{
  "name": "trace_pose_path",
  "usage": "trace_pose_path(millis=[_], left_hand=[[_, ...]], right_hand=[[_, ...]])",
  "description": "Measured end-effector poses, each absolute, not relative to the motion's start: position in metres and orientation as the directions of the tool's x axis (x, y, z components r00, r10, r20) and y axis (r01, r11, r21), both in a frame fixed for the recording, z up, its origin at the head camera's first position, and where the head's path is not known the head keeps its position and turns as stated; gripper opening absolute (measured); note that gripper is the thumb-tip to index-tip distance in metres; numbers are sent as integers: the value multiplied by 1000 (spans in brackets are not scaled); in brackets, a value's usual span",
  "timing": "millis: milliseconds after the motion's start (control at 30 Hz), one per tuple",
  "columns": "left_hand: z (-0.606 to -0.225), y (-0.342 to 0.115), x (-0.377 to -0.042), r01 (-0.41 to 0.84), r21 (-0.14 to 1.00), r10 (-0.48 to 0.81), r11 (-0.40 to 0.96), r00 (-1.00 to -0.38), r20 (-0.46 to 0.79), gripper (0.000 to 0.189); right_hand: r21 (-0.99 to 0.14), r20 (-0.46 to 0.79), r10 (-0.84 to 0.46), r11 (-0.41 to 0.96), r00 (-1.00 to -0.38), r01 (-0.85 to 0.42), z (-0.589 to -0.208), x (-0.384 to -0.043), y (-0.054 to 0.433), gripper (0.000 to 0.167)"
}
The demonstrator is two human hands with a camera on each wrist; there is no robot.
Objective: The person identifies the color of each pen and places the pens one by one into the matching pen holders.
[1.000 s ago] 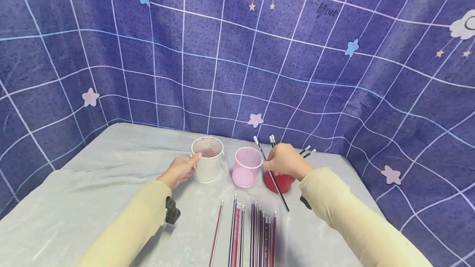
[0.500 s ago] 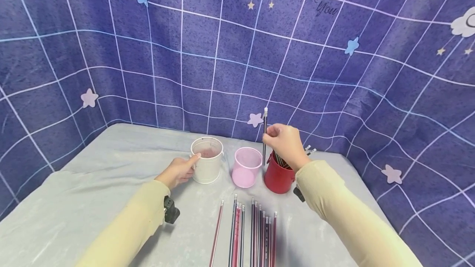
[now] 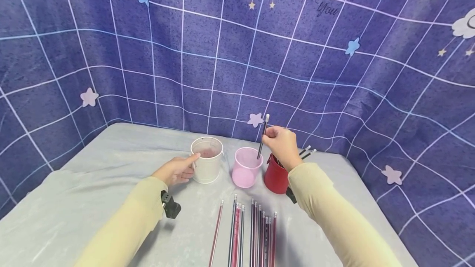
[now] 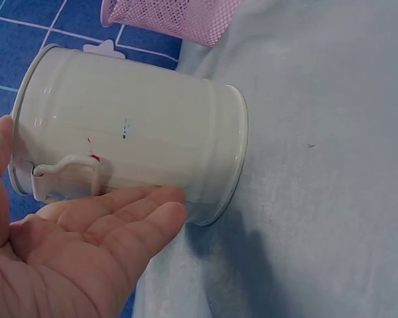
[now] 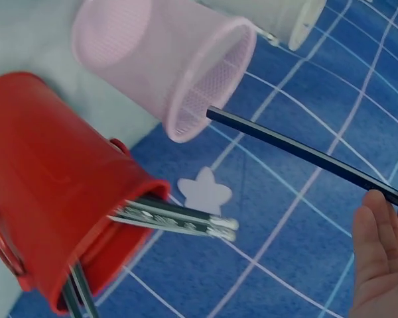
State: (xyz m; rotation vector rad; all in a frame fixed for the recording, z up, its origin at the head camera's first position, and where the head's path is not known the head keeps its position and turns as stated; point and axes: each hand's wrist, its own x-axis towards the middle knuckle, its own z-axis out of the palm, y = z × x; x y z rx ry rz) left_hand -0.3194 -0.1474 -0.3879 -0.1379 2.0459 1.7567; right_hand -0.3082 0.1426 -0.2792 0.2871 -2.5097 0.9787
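Note:
My right hand (image 3: 283, 145) pinches a black pencil (image 3: 265, 124) below its white eraser end. The pencil's lower end (image 5: 219, 115) is at the mouth of the pink mesh cup (image 3: 243, 177), overlapping the far right rim in the head view. Under my right forearm stands the red bucket (image 3: 276, 179), with several eraser-tipped pencils (image 5: 179, 217) sticking out of it. My left hand (image 3: 177, 170) holds the white bucket (image 3: 208, 170) at its left side, thumb at the rim and fingers (image 4: 129, 215) extended along the wall beside the small handle.
Several dark and red pencils (image 3: 237, 234) lie in rows on the grey cloth (image 3: 111, 168) nearest me, with one red pencil (image 3: 217, 232) a little to the left. A blue grid-patterned curtain (image 3: 185, 65) rises behind and beside the table.
My right hand has lifted the black pencil from over the red bucket, turned it upright and brought its lower end to the pink cup's mouth. The left hand stays at the white bucket.

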Motion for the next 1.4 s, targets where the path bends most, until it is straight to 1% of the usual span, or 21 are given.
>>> trace_pose_path(millis=[100, 333, 533, 733, 967, 1100, 1400], left_hand=[[-388, -147, -320, -353, 917, 205, 188, -899, -388, 84], [-388, -148, -320, -351, 917, 204, 191, -900, -386, 83], [-389, -148, -322, -337, 912, 197, 234, -902, -384, 84], [-391, -150, -324, -313, 910, 194, 272, -909, -370, 86], [-390, -149, -323, -310, 908, 206, 281, -905, -373, 84], [-389, -150, -323, -311, 906, 209, 288, -903, -376, 84], [-389, -150, -321, -298, 907, 212, 298, -906, -367, 84]], right_hand=[[-594, 472, -20, 732, -882, -334, -289, -312, 142, 18], [-638, 496, 33, 692, -868, -338, -307, -317, 139, 15], [-653, 514, 62, 674, -855, -344, -325, -321, 137, 10], [-688, 491, 81, 647, -868, -329, -337, -322, 133, 11], [-679, 435, 95, 687, -896, -257, -342, -322, 140, 13], [-693, 412, 118, 685, -904, -226, -345, -322, 141, 13], [-720, 386, 115, 658, -915, -221, -359, -319, 146, 14]])
